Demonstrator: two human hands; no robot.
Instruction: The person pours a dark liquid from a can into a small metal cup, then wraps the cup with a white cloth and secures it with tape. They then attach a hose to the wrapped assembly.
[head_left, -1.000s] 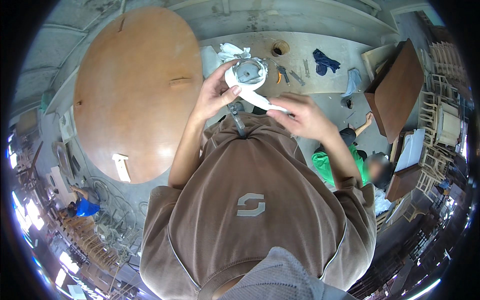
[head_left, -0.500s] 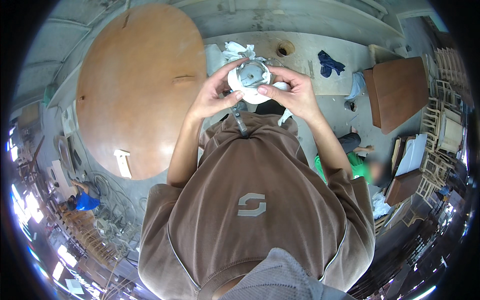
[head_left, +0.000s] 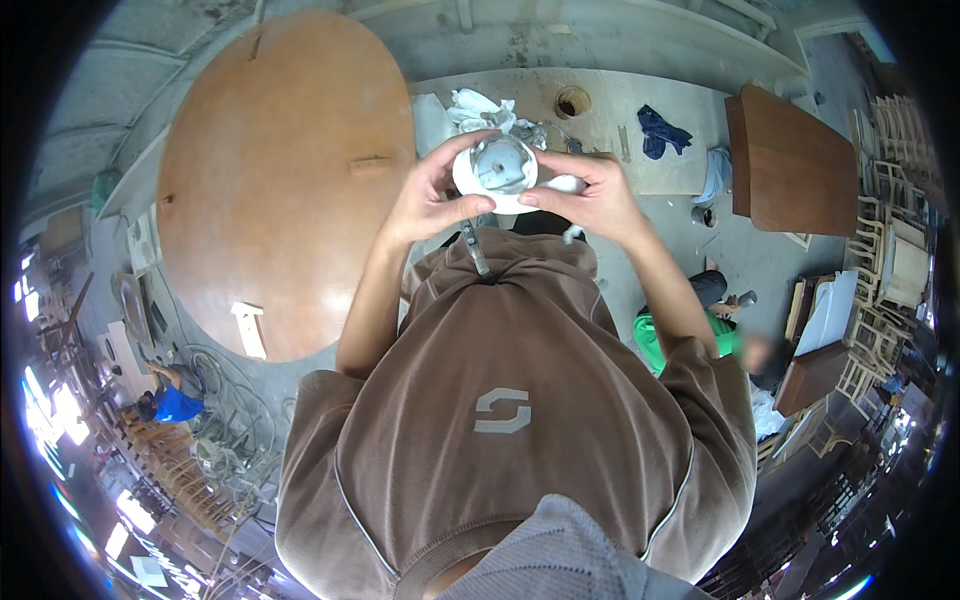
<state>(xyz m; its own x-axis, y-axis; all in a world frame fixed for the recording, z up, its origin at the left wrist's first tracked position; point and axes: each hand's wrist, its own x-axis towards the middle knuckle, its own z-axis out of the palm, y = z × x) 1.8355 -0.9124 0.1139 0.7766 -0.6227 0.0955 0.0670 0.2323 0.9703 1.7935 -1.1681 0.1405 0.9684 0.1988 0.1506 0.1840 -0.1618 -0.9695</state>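
Both hands hold a round cup with a white outer wall and a shiny, greyish inside, its mouth turned up toward me. My left hand closes round its left side, thumb at the near edge. From the right, my right hand grips the same cup, thumb also at the near edge. A whitish lump shows beside the right fingers; what it is I cannot make out. Below the cup, a slim metal fitting hangs near my shirt hem. Crumpled white cloth lies just beyond the cup.
A large oval wooden tabletop stands at left. On the pale bench ahead are a brown-stained pot and dark blue cloth. Brown panels stand right. A person in green sits low at right; another in blue is far left.
The cup and both hands have shifted slightly, and the cup's inside shows more plainly. The seated person in green has moved an arm, with a grey object now at the hand.
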